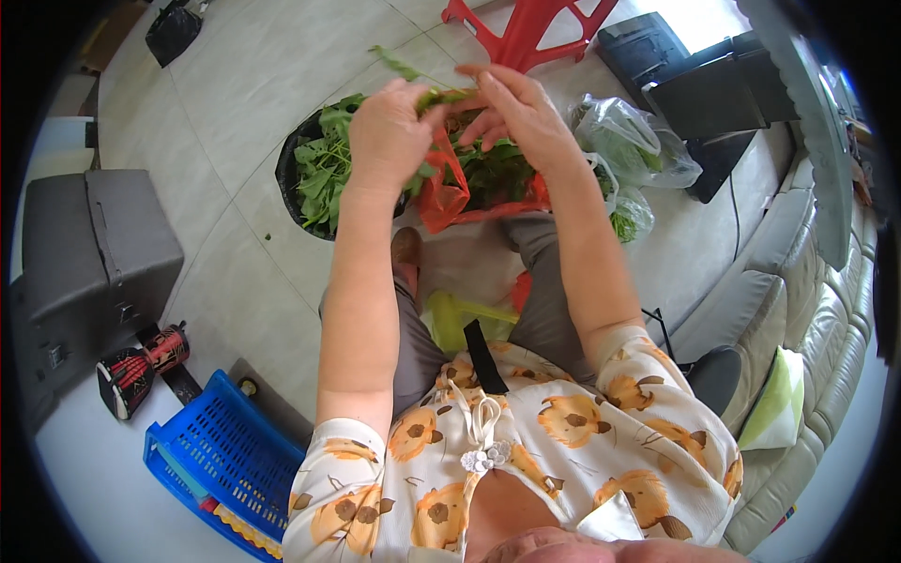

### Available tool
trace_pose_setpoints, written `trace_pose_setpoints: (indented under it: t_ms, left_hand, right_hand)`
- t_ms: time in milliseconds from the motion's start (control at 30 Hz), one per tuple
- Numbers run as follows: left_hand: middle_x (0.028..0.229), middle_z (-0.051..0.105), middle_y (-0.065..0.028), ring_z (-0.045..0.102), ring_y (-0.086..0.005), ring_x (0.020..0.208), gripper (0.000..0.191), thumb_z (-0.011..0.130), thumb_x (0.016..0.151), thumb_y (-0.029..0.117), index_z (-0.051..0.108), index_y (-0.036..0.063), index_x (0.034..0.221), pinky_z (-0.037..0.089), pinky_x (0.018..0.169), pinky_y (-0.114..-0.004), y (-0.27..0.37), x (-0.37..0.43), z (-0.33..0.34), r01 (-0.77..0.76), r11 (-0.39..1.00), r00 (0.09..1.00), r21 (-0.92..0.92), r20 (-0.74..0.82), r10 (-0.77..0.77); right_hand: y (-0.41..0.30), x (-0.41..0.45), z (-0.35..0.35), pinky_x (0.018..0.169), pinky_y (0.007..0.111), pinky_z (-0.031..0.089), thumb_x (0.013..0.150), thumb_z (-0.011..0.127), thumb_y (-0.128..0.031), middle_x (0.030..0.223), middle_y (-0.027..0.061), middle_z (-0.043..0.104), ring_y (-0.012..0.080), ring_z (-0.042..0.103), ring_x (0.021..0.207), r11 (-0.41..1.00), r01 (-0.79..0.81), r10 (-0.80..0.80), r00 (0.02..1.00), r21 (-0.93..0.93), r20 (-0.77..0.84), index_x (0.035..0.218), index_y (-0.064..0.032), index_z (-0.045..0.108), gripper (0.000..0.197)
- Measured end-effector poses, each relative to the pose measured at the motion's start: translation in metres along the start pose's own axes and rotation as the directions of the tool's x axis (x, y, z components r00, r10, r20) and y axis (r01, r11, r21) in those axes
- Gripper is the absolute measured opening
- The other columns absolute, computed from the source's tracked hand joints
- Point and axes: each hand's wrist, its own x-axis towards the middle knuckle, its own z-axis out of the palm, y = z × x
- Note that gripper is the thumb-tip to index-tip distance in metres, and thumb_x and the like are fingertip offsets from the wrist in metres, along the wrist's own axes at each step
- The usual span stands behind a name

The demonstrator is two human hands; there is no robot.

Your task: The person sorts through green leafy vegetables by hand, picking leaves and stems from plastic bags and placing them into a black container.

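Observation:
In the head view, my left hand grips a green leafy stem between thumb and fingers. Close beside it, my right hand has its fingers spread at the stem's other end; whether they touch it is blurred. Below the hands sits an open red plastic bag with dark leafy greens in it. To its left, a black-lined round container holds a heap of green leaves, partly hidden by my left forearm.
Clear plastic bags of greens lie right of the red bag. A red plastic stool stands beyond. A blue plastic basket and small drum are at lower left, a grey case at left, a leather sofa at right.

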Motion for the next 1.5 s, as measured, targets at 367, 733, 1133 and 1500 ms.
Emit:
trace_pose_setpoints:
  t_ms: [367, 733, 1133, 1500]
  left_hand:
    - [0.072, 0.060, 0.0008, 0.038, -0.0046, 0.047, 0.026, 0.057, 0.093, 0.025, 0.066, 0.0038, 0.104, 0.031, 0.043, -0.021, -0.001, 0.017, -0.026, 0.450, 0.309, 0.860, -0.838, 0.314, -0.402]
    - [0.068, 0.059, 0.0006, 0.040, -0.0037, 0.047, 0.026, 0.052, 0.093, 0.024, 0.065, 0.0011, 0.099, 0.032, 0.044, -0.018, 0.003, 0.009, -0.020, 0.586, 0.335, 0.810, -0.738, 0.549, -0.207]
    - [0.063, 0.056, 0.0032, 0.047, -0.0050, 0.058, 0.020, 0.061, 0.088, 0.018, 0.064, -0.0018, 0.085, 0.039, 0.053, -0.024, -0.001, 0.005, -0.010, 0.498, 0.728, 0.793, -0.470, 0.587, -0.164]
    - [0.068, 0.056, 0.0050, 0.047, -0.0031, 0.061, 0.016, 0.060, 0.089, 0.015, 0.064, -0.0004, 0.087, 0.040, 0.056, -0.023, -0.018, 0.001, -0.016, 0.413, 0.808, 0.832, -0.420, 0.535, -0.147]
  right_hand:
    - [-0.001, 0.021, -0.020, 0.052, 0.019, 0.044, 0.096, 0.050, -0.016, 0.090, 0.0099, 0.068, 0.0075, 0.058, 0.062, 0.976, 0.215, -0.210, 0.934, -0.013, -0.289, 0.106, 0.0023, 0.063, 0.025]
    - [0.016, 0.029, -0.022, 0.068, 0.023, 0.049, 0.094, 0.051, -0.023, 0.091, 0.0088, 0.069, 0.0106, 0.063, 0.078, 0.960, 0.262, -0.270, 0.960, -0.099, -0.075, 0.109, 0.0019, 0.064, 0.032]
    - [0.015, 0.027, -0.016, 0.052, 0.022, 0.039, 0.090, 0.062, -0.022, 0.070, -0.0026, 0.055, 0.0050, 0.047, 0.060, 0.936, 0.052, 0.062, 0.949, -0.349, 0.308, 0.096, 0.0000, 0.064, 0.023]
    - [0.012, 0.027, -0.009, 0.056, 0.026, 0.041, 0.085, 0.063, -0.024, 0.068, 0.0020, 0.059, 0.0097, 0.052, 0.064, 0.979, -0.090, 0.142, 0.944, -0.183, 0.297, 0.088, 0.0014, 0.066, 0.026]
